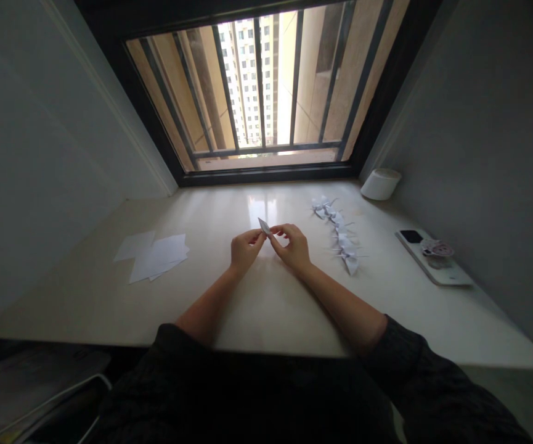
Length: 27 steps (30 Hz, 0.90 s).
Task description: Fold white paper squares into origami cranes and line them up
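Between my two hands, above the middle of the white counter, is a small folded piece of paper (264, 226) with a pointed tip aimed up and left. My left hand (246, 250) pinches its lower left side. From the right, my right hand (291, 248) has its thumb and fingertips closed on the same paper. To the right lies a row of several folded paper cranes (340, 233). On the left, loose sheets of white paper (158, 256) overlap one another, flat on the counter.
The white counter (266, 308) runs up to a barred window (266, 92). A white roll (381, 184) lies by the right wall. Nearer me on that side is a white phone (437, 265) with a small ring-shaped item (437, 248) on it.
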Available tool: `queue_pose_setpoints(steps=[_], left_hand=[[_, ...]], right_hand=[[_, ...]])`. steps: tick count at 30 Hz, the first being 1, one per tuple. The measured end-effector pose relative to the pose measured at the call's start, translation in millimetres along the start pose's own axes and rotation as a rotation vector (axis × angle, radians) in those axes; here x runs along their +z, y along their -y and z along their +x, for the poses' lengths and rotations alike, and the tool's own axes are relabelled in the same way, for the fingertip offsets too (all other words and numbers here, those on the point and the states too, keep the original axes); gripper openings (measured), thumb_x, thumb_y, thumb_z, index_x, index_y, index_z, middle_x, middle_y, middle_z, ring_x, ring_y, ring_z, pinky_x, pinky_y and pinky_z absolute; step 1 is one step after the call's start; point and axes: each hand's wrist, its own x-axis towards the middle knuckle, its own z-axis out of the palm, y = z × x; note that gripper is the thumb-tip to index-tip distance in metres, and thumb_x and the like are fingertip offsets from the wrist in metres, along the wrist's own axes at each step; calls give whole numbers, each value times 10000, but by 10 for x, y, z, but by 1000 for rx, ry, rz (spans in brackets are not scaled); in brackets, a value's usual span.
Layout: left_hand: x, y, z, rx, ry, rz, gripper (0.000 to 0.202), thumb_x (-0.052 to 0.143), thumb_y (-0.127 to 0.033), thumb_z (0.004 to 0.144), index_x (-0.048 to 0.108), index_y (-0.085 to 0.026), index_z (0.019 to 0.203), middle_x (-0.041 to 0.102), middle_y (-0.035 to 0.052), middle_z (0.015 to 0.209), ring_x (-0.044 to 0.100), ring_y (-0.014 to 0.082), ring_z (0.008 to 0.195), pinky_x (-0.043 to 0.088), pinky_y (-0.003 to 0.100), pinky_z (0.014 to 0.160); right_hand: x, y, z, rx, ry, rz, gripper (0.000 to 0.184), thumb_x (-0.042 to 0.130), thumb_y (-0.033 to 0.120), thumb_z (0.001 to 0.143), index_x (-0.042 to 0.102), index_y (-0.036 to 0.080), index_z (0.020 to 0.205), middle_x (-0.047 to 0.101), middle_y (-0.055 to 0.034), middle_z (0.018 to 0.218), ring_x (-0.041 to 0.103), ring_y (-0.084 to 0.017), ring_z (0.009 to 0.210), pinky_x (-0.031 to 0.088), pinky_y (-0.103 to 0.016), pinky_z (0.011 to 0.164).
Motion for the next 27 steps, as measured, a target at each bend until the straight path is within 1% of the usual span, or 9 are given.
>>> queue_pose_setpoints(steps=[3,8,14,18,21,23,27], left_hand=[[-6,-5,3,-3,-12,-5,267,548,-380,802,713,-205,917,717,28,896,660,175,782,516,271,711],[0,-32,-14,18,2,-7,241,557,-358,799,714,-212,909,716,25,913,660,173,804,526,275,715],[-7,-50,-17,41,-27,21,232,561,-356,801,716,-219,905,716,30,917,661,174,794,537,285,691],[3,-51,-26,72,-52,37,224,572,-358,797,715,-225,907,716,35,917,664,175,796,545,299,702],[21,-60,-38,109,-78,52,221,602,-364,779,708,-243,931,711,32,945,664,186,850,548,317,733],[29,-71,-43,147,-98,56,229,620,-361,768,698,-260,958,705,25,974,657,192,898,548,326,751],[29,-83,-44,235,-126,25,241,629,-327,769,681,-281,1001,691,14,1022,649,187,942,531,354,844]], right_hand=[[4,-12,3,3,5,39,149,613,329,775,629,221,877,645,-32,828,557,-181,767,441,-320,711],[22,-62,10,77,-37,105,209,648,416,742,639,216,805,650,-26,777,556,-175,714,436,-309,660],[50,-86,17,155,-39,210,210,616,416,762,651,209,771,657,-25,757,575,-170,710,433,-296,644],[80,-109,25,223,-37,292,198,608,398,757,639,202,748,656,-23,752,583,-170,712,432,-295,649],[119,-156,33,297,-9,414,189,631,388,725,624,200,733,642,-13,731,580,-166,698,432,-292,648],[149,-190,39,338,27,536,191,645,389,706,618,201,731,633,-7,731,575,-162,700,435,-291,660],[190,-224,51,384,71,785,201,670,381,676,618,214,776,615,6,737,554,-145,696,437,-285,681]])
